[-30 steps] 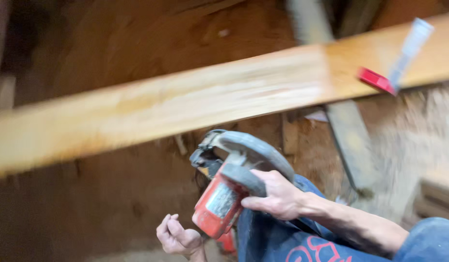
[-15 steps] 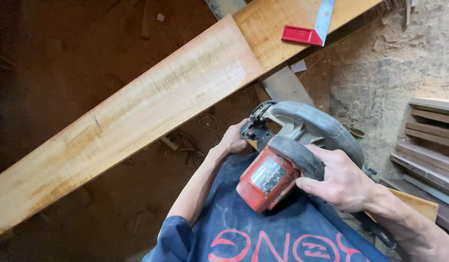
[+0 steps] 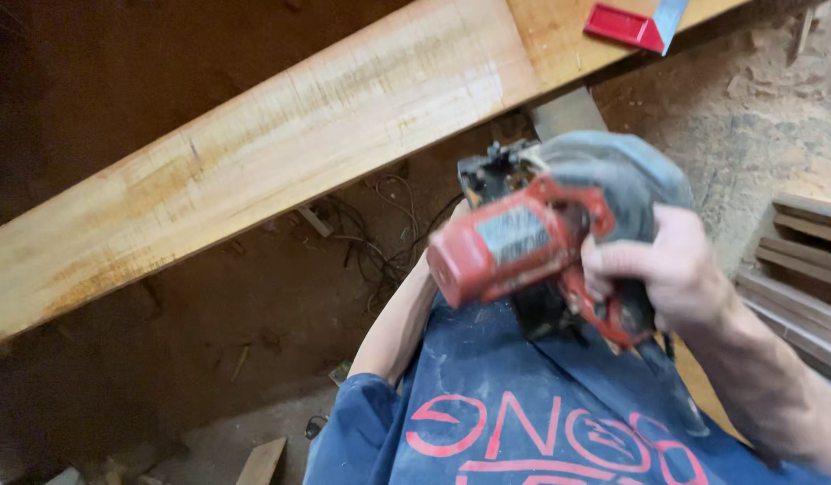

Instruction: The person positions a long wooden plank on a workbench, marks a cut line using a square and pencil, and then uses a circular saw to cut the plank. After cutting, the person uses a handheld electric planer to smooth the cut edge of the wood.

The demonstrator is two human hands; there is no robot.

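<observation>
Item: handheld circular saw [image 3: 559, 238], red motor housing, grey blade guard, held in the air in front of the person's chest, near the lower edge of the plank and not touching it. The view blurs it; the blade itself cannot be made out.

Right hand [image 3: 671, 269]: fingers wrapped tight round the saw's rear handle, fully closed on it.

Left hand [image 3: 447, 235]: forearm runs up from the blue sleeve and passes behind the motor housing. Only a sliver of the hand shows; whether it grips the saw or rests open behind it cannot be told.

Plank [image 3: 281, 166]: long pale board, slanting from the lower left to the upper right, raised above the dirt floor [image 3: 209, 350].

Try square [image 3: 635, 22]: red stock, metal blade, lying flat on the plank near its upper right end, well apart from the saw.

Also present: a tangle of thin cord [image 3: 384, 238] on the floor beneath the plank's lower edge; stacked timber strips [image 3: 801, 269] at the right; an offcut [image 3: 261, 462] at the bottom edge.

Risks, as judged: the saw hangs close over the person's own shirt and lap, with the left hand hidden beside the guard, so a slip or early trigger could catch cloth or fingers. The loose cord could snag the tool.
</observation>
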